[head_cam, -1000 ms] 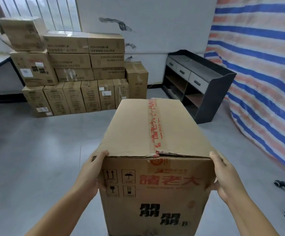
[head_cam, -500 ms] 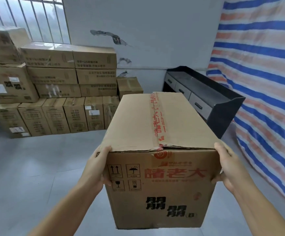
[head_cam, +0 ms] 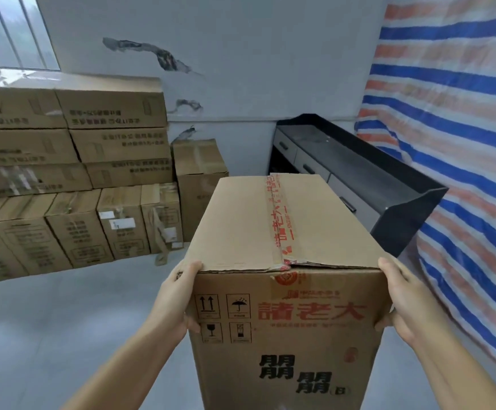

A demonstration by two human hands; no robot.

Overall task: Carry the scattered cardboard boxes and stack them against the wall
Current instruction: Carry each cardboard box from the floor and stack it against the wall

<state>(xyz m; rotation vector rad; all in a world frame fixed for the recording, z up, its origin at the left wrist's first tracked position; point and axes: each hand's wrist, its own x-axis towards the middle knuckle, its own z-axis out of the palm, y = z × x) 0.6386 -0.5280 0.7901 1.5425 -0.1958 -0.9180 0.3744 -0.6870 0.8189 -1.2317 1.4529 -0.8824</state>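
Hands clasp the carried box (head_cam: 288,291) by its near corners: left hand (head_cam: 178,297) and right hand (head_cam: 403,303), thumbs curled onto the printed front face. Matte corrugated cardboard, red tape along the top seam. Far left, stacked boxes (head_cam: 72,179) line the wall (head_cam: 241,69); right, a black cabinet (head_cam: 359,179) and striped tarp (head_cam: 454,143).

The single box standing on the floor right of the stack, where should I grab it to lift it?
Grip the lone box by its two side walls, coming from the front. It stands upright and tall, its left wall sits close to the stack, so reaching that side may be tight.
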